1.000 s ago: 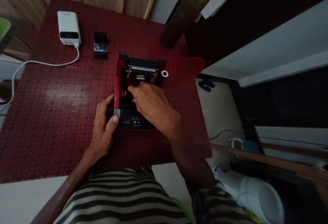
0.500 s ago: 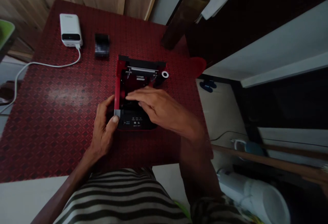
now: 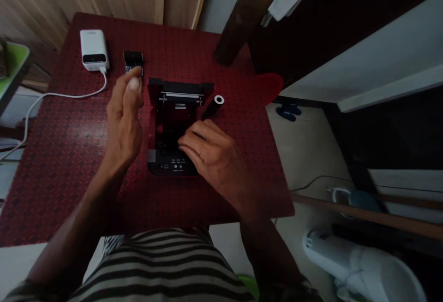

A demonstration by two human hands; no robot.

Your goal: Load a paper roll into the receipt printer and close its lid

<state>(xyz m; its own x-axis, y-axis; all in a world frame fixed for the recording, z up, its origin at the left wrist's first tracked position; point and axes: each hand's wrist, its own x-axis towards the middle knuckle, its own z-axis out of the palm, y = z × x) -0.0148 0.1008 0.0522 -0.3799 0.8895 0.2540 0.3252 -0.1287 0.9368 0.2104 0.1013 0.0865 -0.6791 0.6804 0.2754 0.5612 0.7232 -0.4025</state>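
Observation:
A small black and red printer (image 3: 172,122) sits open in the middle of the red patterned table (image 3: 69,145). My right hand (image 3: 211,152) rests on its front right corner, fingers curled against the casing. My left hand (image 3: 125,113) is raised above the table to the printer's left, fingers loosely bent and apart, holding nothing. A black roller with a white end (image 3: 213,105) lies right beside the printer's right side. A small black part (image 3: 133,61) lies behind my left hand.
A white power bank (image 3: 93,49) with a white cable (image 3: 51,95) stands at the table's far left. A dark post (image 3: 238,20) rises at the far edge. The table's right edge drops to a floor with a white appliance (image 3: 367,265).
My left hand let go of the printer's left front corner and rose up and back. My right hand slid from inside the open bay to the printer's front right corner.

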